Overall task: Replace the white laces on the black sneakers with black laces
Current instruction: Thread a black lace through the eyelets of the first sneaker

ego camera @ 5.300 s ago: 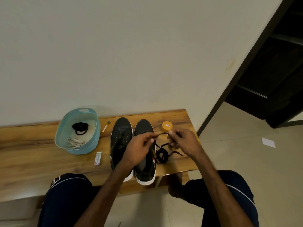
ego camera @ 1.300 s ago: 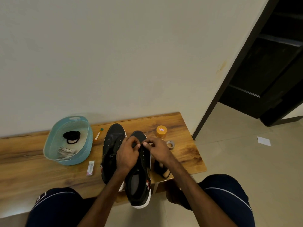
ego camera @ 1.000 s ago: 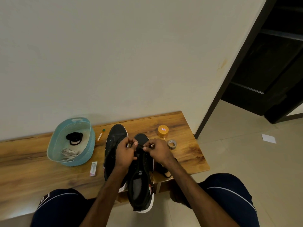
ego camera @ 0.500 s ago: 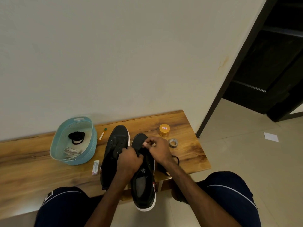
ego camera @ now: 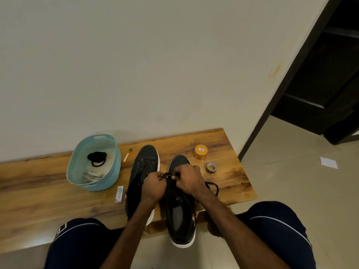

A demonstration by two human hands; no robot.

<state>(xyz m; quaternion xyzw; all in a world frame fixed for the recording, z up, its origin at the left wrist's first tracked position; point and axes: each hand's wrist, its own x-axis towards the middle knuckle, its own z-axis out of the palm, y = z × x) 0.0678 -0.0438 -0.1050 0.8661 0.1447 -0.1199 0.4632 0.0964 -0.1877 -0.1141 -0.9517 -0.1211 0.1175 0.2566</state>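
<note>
We see the left sneaker (ego camera: pixel 144 166) & right sneaker (ego camera: pixel 180 216), both black w/ white soles; the right has a red-white side patch. Surface (ego camera: pixel 38 191): brown wood, dark grain streaks. Basket (ego camera: pixel 108 179), centre-left: pale blue, woven pattern, w/ black lace coil (ego camera: pixel 96 157) & white laces (ego camera: pixel 90 175) inside. Jar (ego camera: pixel 200 151): orange, white-red label. Tape roll (ego camera: pixel 211 167): grey. Shorts (ego camera: pixel 277 230): navy, white piping.
</note>
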